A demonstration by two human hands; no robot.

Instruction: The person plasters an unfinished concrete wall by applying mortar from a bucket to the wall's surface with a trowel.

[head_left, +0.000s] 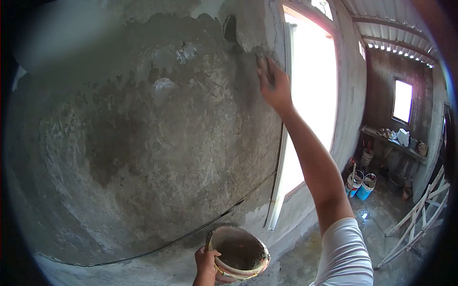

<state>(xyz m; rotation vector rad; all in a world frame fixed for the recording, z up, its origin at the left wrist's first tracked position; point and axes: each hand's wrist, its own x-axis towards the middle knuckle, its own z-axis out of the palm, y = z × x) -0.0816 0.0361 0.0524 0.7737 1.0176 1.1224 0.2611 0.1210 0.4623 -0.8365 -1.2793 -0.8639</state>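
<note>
The left hand (206,263) at six o'clock is cut off at the wrist by the bottom edge, and its fingertips are hidden behind the rim of the mortar bucket (240,253), whose base also runs out of frame. The right hand (273,82) at one o'clock shows only its back; whatever tool it presses to the plastered wall (143,143) is hidden under the palm. The shelf (396,143) at three o'clock carries items too small to name. The window opening (310,95) is blown out white, so nothing outside can be told.
</note>
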